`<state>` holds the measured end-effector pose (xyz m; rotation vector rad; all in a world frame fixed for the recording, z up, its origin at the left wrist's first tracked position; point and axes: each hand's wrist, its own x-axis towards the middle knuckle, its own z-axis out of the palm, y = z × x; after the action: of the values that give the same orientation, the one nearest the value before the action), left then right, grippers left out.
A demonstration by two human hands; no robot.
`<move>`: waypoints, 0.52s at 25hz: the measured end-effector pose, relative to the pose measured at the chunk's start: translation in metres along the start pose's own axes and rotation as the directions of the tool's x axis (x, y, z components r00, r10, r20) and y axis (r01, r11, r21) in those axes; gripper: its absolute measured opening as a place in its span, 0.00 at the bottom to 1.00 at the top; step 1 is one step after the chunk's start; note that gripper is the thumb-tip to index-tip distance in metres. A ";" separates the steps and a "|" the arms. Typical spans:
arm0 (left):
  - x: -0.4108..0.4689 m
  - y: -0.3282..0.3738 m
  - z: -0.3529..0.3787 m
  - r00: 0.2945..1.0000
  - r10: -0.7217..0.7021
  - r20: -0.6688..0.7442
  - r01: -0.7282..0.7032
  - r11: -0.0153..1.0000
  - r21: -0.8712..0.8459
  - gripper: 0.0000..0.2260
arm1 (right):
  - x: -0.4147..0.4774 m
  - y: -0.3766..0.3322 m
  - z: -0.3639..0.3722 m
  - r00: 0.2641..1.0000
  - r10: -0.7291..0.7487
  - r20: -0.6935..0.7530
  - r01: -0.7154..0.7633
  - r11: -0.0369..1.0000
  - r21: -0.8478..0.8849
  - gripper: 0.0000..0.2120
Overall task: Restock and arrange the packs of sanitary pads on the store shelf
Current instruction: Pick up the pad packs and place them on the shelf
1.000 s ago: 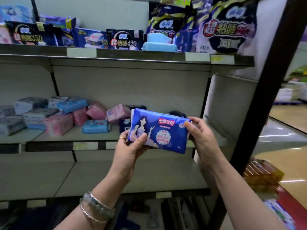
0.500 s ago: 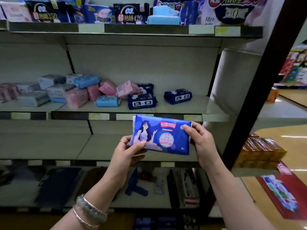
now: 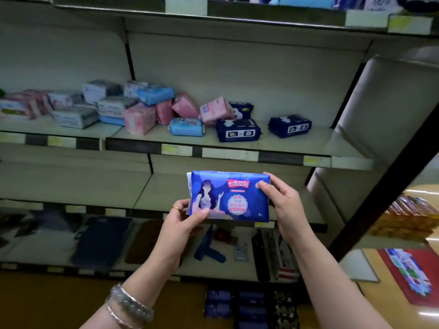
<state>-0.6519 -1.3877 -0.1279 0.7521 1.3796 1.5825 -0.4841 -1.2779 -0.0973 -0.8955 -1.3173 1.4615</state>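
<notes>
Slippage risk: your left hand (image 3: 180,225) and right hand (image 3: 283,210) pinch the blue pad pack (image 3: 231,198) only at 7 and 2 o'clock.

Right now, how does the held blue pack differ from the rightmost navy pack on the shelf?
The held pack is bright blue with a printed figure; the navy pack is darker with white marks. The held pack is gripped face-on by the left hand and right hand; the navy pack lies on the shelf. Both are wrapped packs.
</notes>
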 end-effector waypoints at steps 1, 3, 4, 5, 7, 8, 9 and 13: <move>0.005 0.001 -0.008 1.000 0.006 0.009 -0.006 1.000 0.002 0.15 | 0.001 0.000 0.009 1.000 -0.001 -0.012 0.000 1.000 -0.007 0.05; 0.015 0.003 -0.019 1.000 0.012 0.029 -0.012 1.000 -0.010 0.11 | 0.002 0.000 0.020 1.000 0.002 -0.023 -0.002 0.999 -0.032 0.07; 0.019 0.004 -0.024 0.999 0.008 0.045 -0.007 1.000 -0.008 0.10 | 0.002 0.003 0.023 1.000 0.003 -0.028 -0.004 0.999 -0.048 0.06; 0.024 0.004 -0.027 0.998 0.003 0.063 -0.003 1.000 -0.001 0.10 | 0.003 0.005 0.026 0.999 0.005 -0.033 -0.007 0.998 -0.059 0.04; 0.030 0.001 -0.029 0.996 -0.023 0.090 0.023 1.000 0.004 0.08 | 0.003 0.011 0.027 0.999 0.012 -0.033 -0.014 0.997 -0.077 0.04; 0.032 -0.002 -0.028 0.995 -0.038 0.093 0.038 0.999 0.002 0.08 | 0.005 0.015 0.025 0.999 0.015 -0.031 -0.018 0.996 -0.085 0.04; 0.034 -0.007 -0.026 0.994 -0.051 0.091 0.051 0.999 0.001 0.07 | 0.007 0.021 0.022 0.999 0.023 -0.033 -0.026 0.996 -0.089 0.04; 0.039 -0.037 -0.018 0.994 -0.099 0.047 0.097 0.994 0.043 0.10 | 0.016 0.056 0.001 0.993 0.095 -0.074 -0.102 0.990 -0.093 0.14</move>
<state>-0.6765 -1.3610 -0.1718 0.7316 1.3956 1.4540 -0.4994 -1.2614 -0.1510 -1.0790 -1.3171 1.4386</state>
